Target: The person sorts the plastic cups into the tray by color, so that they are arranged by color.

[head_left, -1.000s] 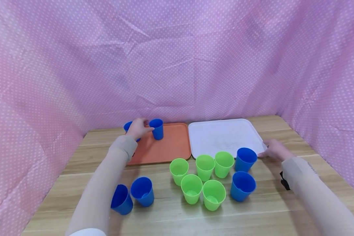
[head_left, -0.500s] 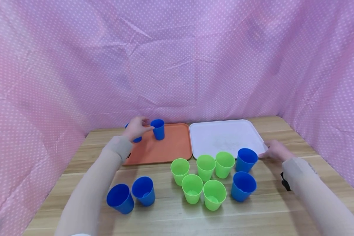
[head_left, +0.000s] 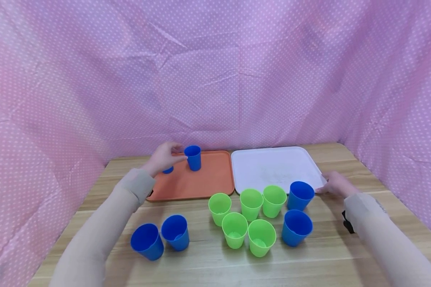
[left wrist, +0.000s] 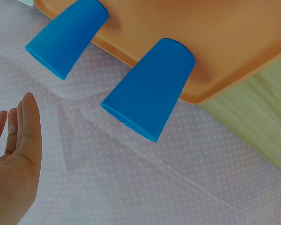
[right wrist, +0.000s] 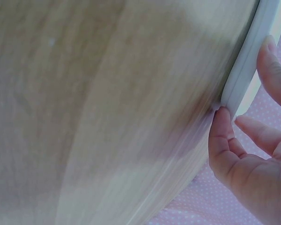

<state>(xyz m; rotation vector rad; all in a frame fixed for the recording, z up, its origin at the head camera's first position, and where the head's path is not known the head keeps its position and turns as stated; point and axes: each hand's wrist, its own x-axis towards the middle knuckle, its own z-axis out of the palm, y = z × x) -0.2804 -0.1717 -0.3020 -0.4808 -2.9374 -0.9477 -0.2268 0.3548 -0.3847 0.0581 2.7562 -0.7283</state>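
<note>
Two blue cups stand upright on the orange tray [head_left: 208,175]. My left hand [head_left: 162,158] hovers over the tray's left side, fingers extended and holding nothing. From the head it covers most of the left cup [left wrist: 150,89]; the thumb points at the right cup [head_left: 193,158]. A gap separates hand and cups in the left wrist view. My right hand [head_left: 337,184] grips the near right corner of the white tray [right wrist: 243,70], thumb over one edge and fingertips at the other side of the corner.
Several green cups [head_left: 234,230] cluster in front of the trays. Two blue cups [head_left: 296,228] stand right of them, close to the white tray. Another blue pair [head_left: 175,232] is at the near left. A pink dotted cloth [head_left: 215,79] hangs behind the wooden table [head_left: 208,269].
My left hand has drawn slightly left, away from the right cup on the orange tray, and the forearm has swung left. My right hand has stayed at the white tray's corner.
</note>
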